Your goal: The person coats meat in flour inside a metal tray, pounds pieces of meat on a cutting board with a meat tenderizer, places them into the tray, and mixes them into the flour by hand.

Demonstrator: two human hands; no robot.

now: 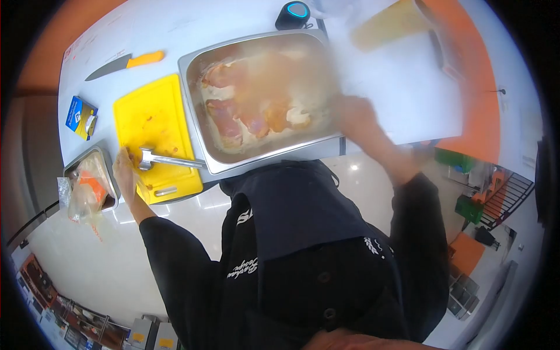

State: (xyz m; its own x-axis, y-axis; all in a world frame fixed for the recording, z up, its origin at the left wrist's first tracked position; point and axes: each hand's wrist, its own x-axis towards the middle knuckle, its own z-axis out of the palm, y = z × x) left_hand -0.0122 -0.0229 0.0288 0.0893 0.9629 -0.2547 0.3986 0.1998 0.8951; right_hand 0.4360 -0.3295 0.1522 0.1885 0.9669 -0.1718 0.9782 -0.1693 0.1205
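My left hand (124, 172), in what looks like a clear glove, rests at the left edge of a yellow cutting board (160, 111). Its fingers look stretched out, and I see nothing held in them. Beside it on the board lies a metal meat mallet (169, 161), its handle pointing toward a steel pan (189, 111). Pieces of raw meat (224, 119) lie in the pan with a whitish coating. My right hand (356, 116) is at the pan's right rim, smeared by motion, so its fingers cannot be made out. A haze blurs the pan's right part.
A knife (125, 64) with a yellow handle lies behind the board. Left of the board are a blue-yellow box (81, 118) and a small metal tray (108, 169) with plastic bags. A black speaker-like device (293, 16) and a blurred yellowish container (391, 26) stand farther back.
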